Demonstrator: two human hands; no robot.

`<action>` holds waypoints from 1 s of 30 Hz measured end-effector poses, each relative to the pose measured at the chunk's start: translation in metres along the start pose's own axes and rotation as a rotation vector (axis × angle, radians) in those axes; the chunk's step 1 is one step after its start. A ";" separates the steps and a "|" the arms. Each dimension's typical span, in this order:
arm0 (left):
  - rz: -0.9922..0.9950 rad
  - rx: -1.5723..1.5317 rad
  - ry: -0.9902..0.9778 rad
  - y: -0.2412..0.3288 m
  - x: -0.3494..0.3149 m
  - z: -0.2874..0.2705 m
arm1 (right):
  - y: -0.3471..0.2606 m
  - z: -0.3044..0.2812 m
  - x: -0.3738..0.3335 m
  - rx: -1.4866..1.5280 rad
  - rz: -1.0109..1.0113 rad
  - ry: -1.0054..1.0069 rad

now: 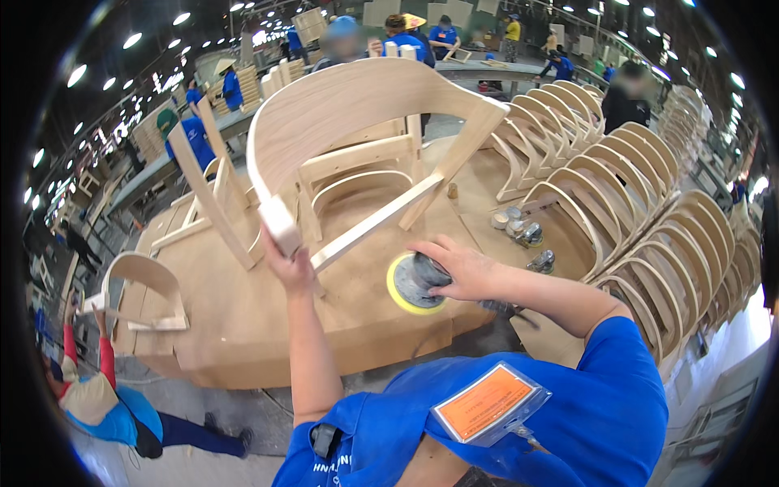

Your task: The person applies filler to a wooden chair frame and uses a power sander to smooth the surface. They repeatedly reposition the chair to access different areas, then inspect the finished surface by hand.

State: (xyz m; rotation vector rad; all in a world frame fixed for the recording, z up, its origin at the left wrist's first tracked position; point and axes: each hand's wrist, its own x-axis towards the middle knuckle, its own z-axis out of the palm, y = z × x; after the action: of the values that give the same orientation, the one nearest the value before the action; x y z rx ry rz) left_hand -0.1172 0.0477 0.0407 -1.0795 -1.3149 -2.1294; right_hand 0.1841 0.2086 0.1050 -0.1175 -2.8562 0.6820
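My left hand (290, 266) is closed around the near end of a curved wooden chair back (341, 97), which is tilted up above the table. A straight wooden rail (381, 221) runs across below its curve and looks joined to it. My right hand (462, 272) grips the top of an orbital sander (412, 280), a dark grey tool with a yellow-rimmed round pad. The sander is beside the rail, apart from the chair back. Whether its pad touches the table is hard to make out.
Brown board covers the table (235, 333). Another wooden chair frame (203, 191) stands at the left. Rows of curved chair backs (625, 191) line the right side, near small metal tools (527, 234). A co-worker (122, 406) handles a chair back (146, 276) at the lower left; others work behind.
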 end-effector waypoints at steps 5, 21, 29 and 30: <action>0.017 0.081 -0.013 0.002 -0.017 -0.011 | 0.163 0.059 -0.018 0.099 0.388 -0.270; 0.091 0.387 0.279 0.084 -0.050 0.011 | 0.417 0.216 0.059 0.155 0.793 0.042; 0.056 0.463 0.370 0.085 -0.053 -0.006 | 0.476 0.242 0.087 0.184 0.754 0.017; 0.028 0.453 0.387 0.084 -0.051 -0.012 | 0.473 0.228 0.088 0.082 0.713 -0.076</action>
State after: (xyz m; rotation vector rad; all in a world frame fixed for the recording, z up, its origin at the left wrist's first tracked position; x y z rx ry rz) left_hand -0.0334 -0.0051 0.0441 -0.4720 -1.4708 -1.7740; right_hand 0.0633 0.5403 -0.2931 -1.1520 -2.8178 0.9273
